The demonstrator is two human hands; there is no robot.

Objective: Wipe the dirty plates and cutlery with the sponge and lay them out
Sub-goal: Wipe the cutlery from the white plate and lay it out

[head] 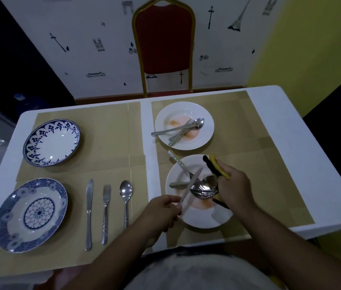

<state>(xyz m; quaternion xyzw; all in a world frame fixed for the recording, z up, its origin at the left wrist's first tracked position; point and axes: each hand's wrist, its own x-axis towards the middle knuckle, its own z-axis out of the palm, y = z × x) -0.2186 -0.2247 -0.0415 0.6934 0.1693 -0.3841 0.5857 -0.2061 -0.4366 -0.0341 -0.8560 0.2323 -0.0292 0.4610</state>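
My left hand (162,210) grips the handle of a table knife (192,184), whose blade slants up over the near white plate (205,218). That plate carries an orange smear and a heap of spoons and forks (204,190). My right hand (234,185) holds a yellow-and-black sponge (217,166) above the plate's right rim. Further back stands a second white plate (207,130) with orange stains, and a spoon and forks (184,127) lie across it. On the left lie a knife (89,214), a fork (105,212) and a spoon (126,203) side by side.
Two blue-patterned plates sit on the left mats, one far (51,142) and one near (30,214). Tan placemats (102,130) cover the white table (291,143). A red chair with a gold frame (164,42) stands behind the table's far edge.
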